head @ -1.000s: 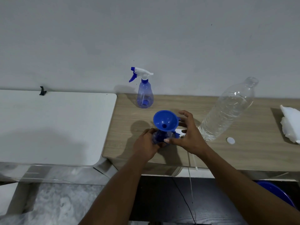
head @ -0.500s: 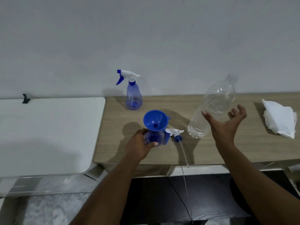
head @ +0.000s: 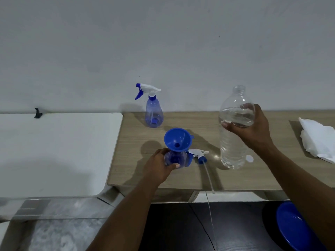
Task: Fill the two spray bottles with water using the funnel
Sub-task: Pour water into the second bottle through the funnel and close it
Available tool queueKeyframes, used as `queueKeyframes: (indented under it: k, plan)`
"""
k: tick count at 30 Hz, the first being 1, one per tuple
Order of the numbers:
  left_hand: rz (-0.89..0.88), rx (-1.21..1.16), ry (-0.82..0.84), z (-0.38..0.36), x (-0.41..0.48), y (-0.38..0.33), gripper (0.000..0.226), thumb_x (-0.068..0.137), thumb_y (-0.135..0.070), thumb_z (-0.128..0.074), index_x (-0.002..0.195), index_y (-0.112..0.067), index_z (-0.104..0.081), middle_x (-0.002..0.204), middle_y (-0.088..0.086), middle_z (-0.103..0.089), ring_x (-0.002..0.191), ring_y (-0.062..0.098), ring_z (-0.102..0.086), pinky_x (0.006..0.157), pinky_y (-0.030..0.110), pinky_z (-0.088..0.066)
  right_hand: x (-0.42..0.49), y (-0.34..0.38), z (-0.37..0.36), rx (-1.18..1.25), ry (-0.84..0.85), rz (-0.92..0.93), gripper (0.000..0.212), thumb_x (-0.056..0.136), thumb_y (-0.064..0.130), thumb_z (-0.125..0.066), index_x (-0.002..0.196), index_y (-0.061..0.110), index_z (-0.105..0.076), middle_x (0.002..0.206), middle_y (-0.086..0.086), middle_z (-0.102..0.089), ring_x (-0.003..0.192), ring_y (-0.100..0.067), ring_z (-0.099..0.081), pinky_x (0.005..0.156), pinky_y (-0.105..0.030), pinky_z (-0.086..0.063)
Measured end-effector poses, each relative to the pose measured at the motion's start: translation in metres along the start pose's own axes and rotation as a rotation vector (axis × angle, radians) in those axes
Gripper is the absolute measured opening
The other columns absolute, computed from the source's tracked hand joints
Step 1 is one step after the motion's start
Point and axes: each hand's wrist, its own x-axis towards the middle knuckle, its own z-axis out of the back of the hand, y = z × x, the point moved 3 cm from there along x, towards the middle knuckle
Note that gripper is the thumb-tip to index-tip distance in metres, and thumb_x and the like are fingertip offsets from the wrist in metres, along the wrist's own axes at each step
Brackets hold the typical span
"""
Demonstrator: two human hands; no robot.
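A blue funnel (head: 178, 139) sits in the neck of an open translucent blue spray bottle (head: 176, 159) on the wooden table (head: 195, 176). My left hand (head: 158, 166) grips that bottle's body. Its removed trigger head (head: 199, 154) lies just to the right, the dip tube reaching past the table's front edge. My right hand (head: 249, 128) wraps around the upper part of a large clear uncapped water bottle (head: 233, 142), which stands upright and holds water. A second spray bottle (head: 153, 110) with its head on stands by the wall.
A white bottle cap (head: 249, 158) lies at the water bottle's base. Crumpled white tissue (head: 319, 139) rests at the table's right end. A white table (head: 54, 151) adjoins on the left. A blue basin (head: 297, 227) sits on the floor at lower right.
My right hand left the trigger head, swung right and closed around the water bottle, which now stands upright. My left hand kept hold of the funnelled spray bottle.
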Motion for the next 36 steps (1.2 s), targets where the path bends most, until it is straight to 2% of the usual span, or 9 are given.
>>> queueKeyframes:
  k: [4, 8, 11, 16, 20, 24, 32, 36]
  plan:
    - [-0.001, 0.003, -0.002, 0.000, 0.000, 0.002, 0.059, 0.067, -0.044, -0.084, 0.120, -0.033, -0.060, 0.112, -0.010, -0.064, 0.090, 0.010, -0.064, 0.081, 0.035, -0.055, -0.001, 0.022, 0.010, -0.098, 0.259, 0.054, 0.080, 0.055, 0.041, -0.093, 0.121, 0.022, -0.054, 0.106, 0.014, -0.067, 0.091, 0.009, -0.066, 0.077, -0.014, -0.050]
    - [-0.005, 0.011, 0.004, 0.000, 0.000, 0.001, 0.060, 0.069, -0.044, -0.083, 0.122, -0.033, -0.058, 0.116, -0.012, -0.062, 0.093, 0.010, -0.064, 0.083, 0.036, -0.056, -0.007, 0.034, 0.009, -0.314, 0.487, 0.125, 0.084, 0.053, 0.059, -0.087, 0.123, 0.031, -0.051, 0.104, 0.004, -0.068, 0.093, -0.007, -0.067, 0.078, -0.031, -0.055]
    - [-0.006, 0.012, -0.002, 0.000, -0.001, 0.000, 0.059, 0.070, -0.042, -0.083, 0.122, -0.032, -0.058, 0.117, -0.010, -0.062, 0.093, 0.012, -0.064, 0.083, 0.037, -0.055, -0.011, 0.035, 0.004, -0.437, 0.585, 0.190, 0.081, 0.058, 0.057, -0.089, 0.125, 0.032, -0.049, 0.096, 0.005, -0.069, 0.082, -0.010, -0.069, 0.076, -0.037, -0.059]
    - [0.014, 0.021, -0.007, -0.001, -0.001, 0.001, 0.059, 0.068, -0.044, -0.083, 0.121, -0.033, -0.058, 0.117, -0.011, -0.062, 0.095, 0.011, -0.063, 0.084, 0.037, -0.055, -0.015, 0.029, -0.004, -0.589, 0.663, 0.247, 0.083, 0.061, 0.060, -0.086, 0.128, 0.031, -0.045, 0.095, 0.002, -0.069, 0.079, -0.020, -0.069, 0.076, -0.041, -0.058]
    - [0.016, 0.016, -0.014, -0.001, -0.001, 0.002, 0.060, 0.067, -0.045, -0.083, 0.121, -0.033, -0.058, 0.117, -0.011, -0.062, 0.094, 0.012, -0.063, 0.083, 0.037, -0.055, -0.013, 0.026, -0.011, -0.713, 0.725, 0.247, 0.087, 0.058, 0.073, -0.072, 0.130, 0.035, -0.039, 0.093, -0.001, -0.072, 0.079, -0.023, -0.067, 0.076, -0.041, -0.056]
    - [0.026, 0.028, -0.012, -0.002, 0.000, 0.002, 0.062, 0.068, -0.045, -0.083, 0.123, -0.032, -0.058, 0.120, -0.010, -0.062, 0.099, 0.014, -0.063, 0.085, 0.038, -0.054, -0.009, 0.029, -0.017, -0.848, 0.754, 0.277, 0.089, 0.065, 0.068, -0.075, 0.136, 0.033, -0.036, 0.100, -0.003, -0.072, 0.087, -0.026, -0.064, 0.078, -0.039, -0.053]
    - [0.021, 0.027, -0.019, -0.001, 0.000, 0.002, 0.062, 0.068, -0.044, -0.084, 0.123, -0.030, -0.059, 0.120, -0.007, -0.062, 0.095, 0.015, -0.065, 0.081, 0.032, -0.052, -0.005, 0.044, -0.027, -0.971, 0.788, 0.331, 0.090, 0.070, 0.064, -0.075, 0.142, 0.029, -0.032, 0.085, 0.004, -0.068, 0.082, -0.023, -0.056, 0.078, -0.038, -0.051]
    - [0.025, 0.030, -0.017, -0.001, -0.001, 0.002, 0.061, 0.068, -0.045, -0.084, 0.122, -0.030, -0.059, 0.118, -0.007, -0.064, 0.091, 0.015, -0.065, 0.077, 0.030, -0.051, -0.004, 0.047, -0.030, -1.003, 0.808, 0.330, 0.090, 0.069, 0.066, -0.073, 0.141, 0.030, -0.033, 0.083, 0.006, -0.063, 0.086, -0.024, -0.058, 0.078, -0.037, -0.051]
